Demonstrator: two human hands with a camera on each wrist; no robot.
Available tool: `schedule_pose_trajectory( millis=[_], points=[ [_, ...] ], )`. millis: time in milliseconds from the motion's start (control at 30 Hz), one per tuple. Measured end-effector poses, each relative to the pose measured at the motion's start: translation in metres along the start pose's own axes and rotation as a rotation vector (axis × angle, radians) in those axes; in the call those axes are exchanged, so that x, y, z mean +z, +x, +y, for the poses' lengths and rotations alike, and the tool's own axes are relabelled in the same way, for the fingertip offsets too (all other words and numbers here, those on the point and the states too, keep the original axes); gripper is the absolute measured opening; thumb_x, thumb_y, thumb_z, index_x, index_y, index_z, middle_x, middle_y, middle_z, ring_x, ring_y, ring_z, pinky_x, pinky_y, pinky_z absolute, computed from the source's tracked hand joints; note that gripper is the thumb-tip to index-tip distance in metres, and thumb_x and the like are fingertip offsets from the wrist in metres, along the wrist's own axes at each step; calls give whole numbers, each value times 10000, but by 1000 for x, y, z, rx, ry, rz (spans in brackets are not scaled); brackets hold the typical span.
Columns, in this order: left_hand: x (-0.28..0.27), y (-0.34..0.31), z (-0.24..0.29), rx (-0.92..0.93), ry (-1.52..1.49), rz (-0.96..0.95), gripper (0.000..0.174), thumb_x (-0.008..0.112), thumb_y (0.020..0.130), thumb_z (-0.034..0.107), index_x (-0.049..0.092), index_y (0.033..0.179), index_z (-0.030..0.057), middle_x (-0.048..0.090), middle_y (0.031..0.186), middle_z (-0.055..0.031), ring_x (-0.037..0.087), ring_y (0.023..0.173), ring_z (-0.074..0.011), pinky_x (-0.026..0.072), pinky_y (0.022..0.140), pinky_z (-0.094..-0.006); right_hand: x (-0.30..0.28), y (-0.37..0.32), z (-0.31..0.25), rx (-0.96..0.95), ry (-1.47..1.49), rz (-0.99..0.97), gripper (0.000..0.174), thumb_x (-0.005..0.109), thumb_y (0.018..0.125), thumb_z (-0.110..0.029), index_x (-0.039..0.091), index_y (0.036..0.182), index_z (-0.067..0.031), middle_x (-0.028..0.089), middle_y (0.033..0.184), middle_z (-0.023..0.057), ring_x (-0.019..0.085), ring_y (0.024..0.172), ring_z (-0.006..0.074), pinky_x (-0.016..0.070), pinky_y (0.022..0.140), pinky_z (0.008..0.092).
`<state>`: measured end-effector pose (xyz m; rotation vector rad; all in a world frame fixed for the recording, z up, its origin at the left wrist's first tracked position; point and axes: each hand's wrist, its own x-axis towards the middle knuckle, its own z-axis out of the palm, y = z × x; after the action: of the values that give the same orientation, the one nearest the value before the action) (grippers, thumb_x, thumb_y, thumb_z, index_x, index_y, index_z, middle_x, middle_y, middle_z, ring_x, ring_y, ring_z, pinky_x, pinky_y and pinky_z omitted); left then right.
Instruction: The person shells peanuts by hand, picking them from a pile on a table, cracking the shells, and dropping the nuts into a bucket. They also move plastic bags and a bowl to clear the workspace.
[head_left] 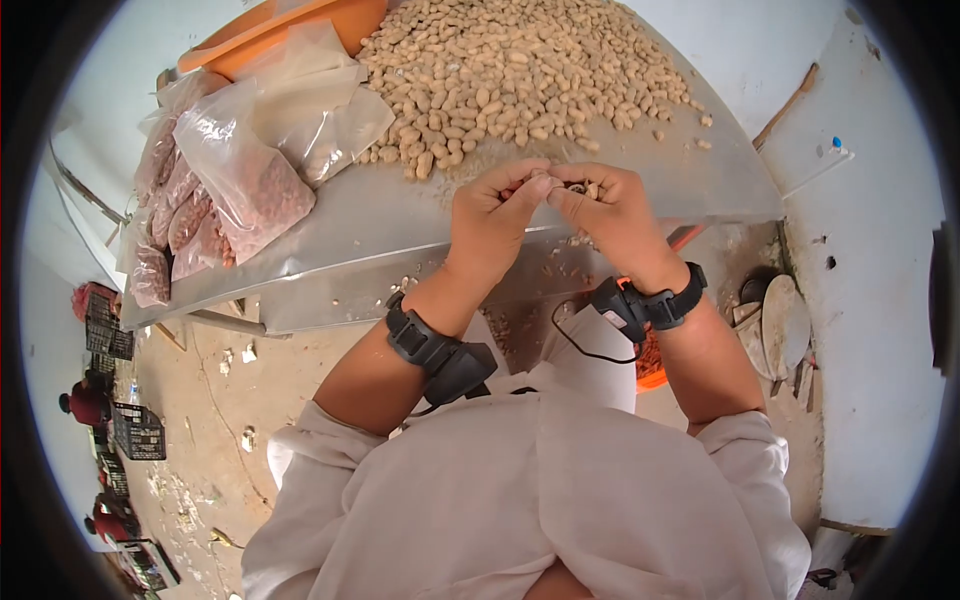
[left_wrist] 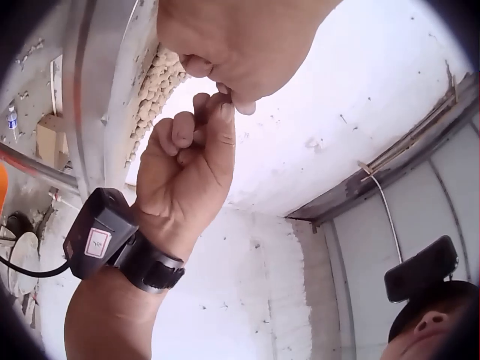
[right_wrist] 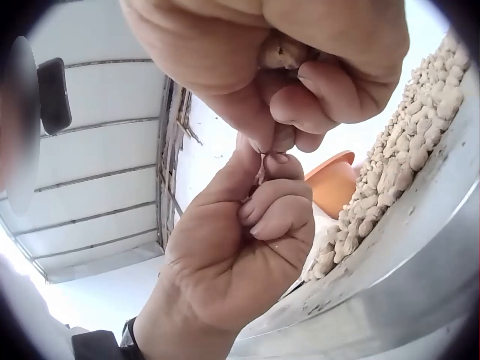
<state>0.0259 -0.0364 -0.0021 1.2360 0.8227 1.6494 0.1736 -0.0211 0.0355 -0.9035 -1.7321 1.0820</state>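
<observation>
My left hand (head_left: 490, 220) and right hand (head_left: 612, 215) meet fingertip to fingertip over the near edge of the metal table. In the right wrist view, my right hand (right_wrist: 330, 45) curls its fingers around a tan peanut (right_wrist: 283, 54), while thumb and fingertips pinch at the left hand's fingertips. The left hand (right_wrist: 232, 247) pinches there too, with its other fingers curled. A reddish bit shows inside the left fingers in the head view. Fingers hide most of what the tips hold. Beyond the hands spreads a large heap of unshelled peanuts (head_left: 500, 70).
Clear plastic bags of reddish kernels (head_left: 260, 195) lie on the table's left, beside an orange basin (head_left: 270, 35). An orange container (head_left: 652, 362) with reddish contents stands below, by the knee. Black crates (head_left: 138, 432) and other people are at far left.
</observation>
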Motion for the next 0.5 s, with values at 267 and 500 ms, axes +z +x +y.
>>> schedule_pose_trajectory(
  millis=[267, 500],
  points=[
    [7, -42, 4, -40, 23, 51, 208, 604, 861, 158, 614, 965, -22, 518, 701, 38, 355, 554, -18, 266, 474, -167, 14, -35, 12, -129, -109, 87, 178, 656, 779, -129, 638, 875, 20, 535, 609, 9, 442, 570, 43, 378, 496, 227],
    [16, -53, -3, -51, -90, 70, 175, 536, 896, 140, 594, 941, -19, 536, 708, 11, 373, 543, -28, 283, 473, -176, 22, -56, 1, 63, 224, 122, 152, 650, 788, -114, 632, 834, 30, 558, 634, 23, 459, 553, 54, 349, 468, 207]
  ],
)
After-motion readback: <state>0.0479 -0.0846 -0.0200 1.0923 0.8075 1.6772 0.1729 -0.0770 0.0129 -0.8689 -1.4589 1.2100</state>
